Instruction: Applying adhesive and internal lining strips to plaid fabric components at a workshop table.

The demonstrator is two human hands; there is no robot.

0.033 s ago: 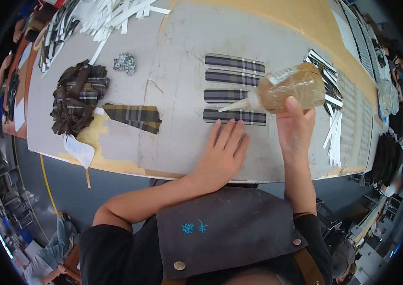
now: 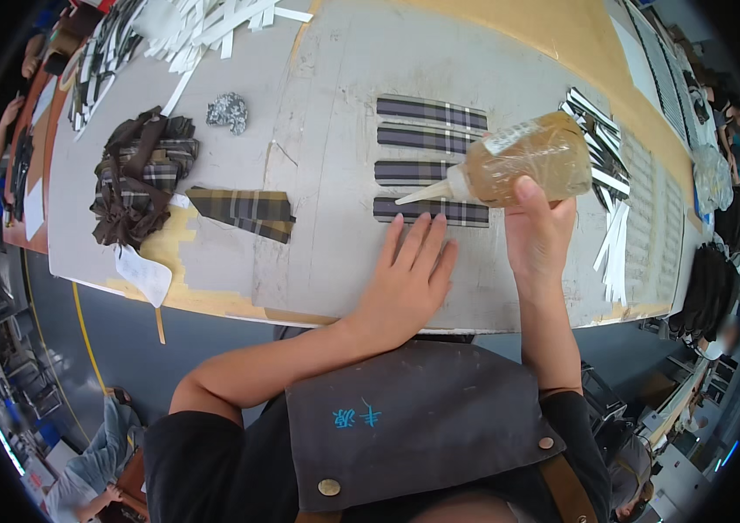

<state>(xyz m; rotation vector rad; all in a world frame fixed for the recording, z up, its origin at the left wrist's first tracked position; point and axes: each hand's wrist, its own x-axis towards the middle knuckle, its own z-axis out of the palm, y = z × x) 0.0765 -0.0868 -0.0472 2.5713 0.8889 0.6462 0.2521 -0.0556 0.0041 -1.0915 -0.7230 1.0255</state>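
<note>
Where both hands work, a grey worktable (image 2: 318, 261) with a bare wooden front edge spans the view, largest item. Apron bib, dark grey, sits at the lower edge, below both forearms.

Left hand (image 2: 405, 279): flat on the table, palm down, fingers (image 2: 427, 240) straight and slightly spread, gripping nothing. Fingertips touch or just overlap the near edge of the lowest plaid fabric strip (image 2: 431, 211).

Right hand (image 2: 540, 231): closed around a translucent amber glue bottle (image 2: 531, 155), thumb up along its near side, other fingers wrapped behind and hidden. Bottle lies tilted on its side above the table, white nozzle (image 2: 427, 192) pointing toward the left hand, tip over the gap between the two lowest strips, just beyond the left fingertips. Contact of tip with fabric: cannot tell.

Four plaid strips in all (image 2: 431, 139), purple-grey, parallel, stacked away from the left fingertips.

Well to the left of the left hand: heap of brown plaid fabric pieces (image 2: 139, 179); nearer, one folded brown plaid piece (image 2: 244, 212); beyond, small crumpled silvery wad (image 2: 227, 112).

Just right of the right hand: fan of white strips (image 2: 614, 248).
</note>
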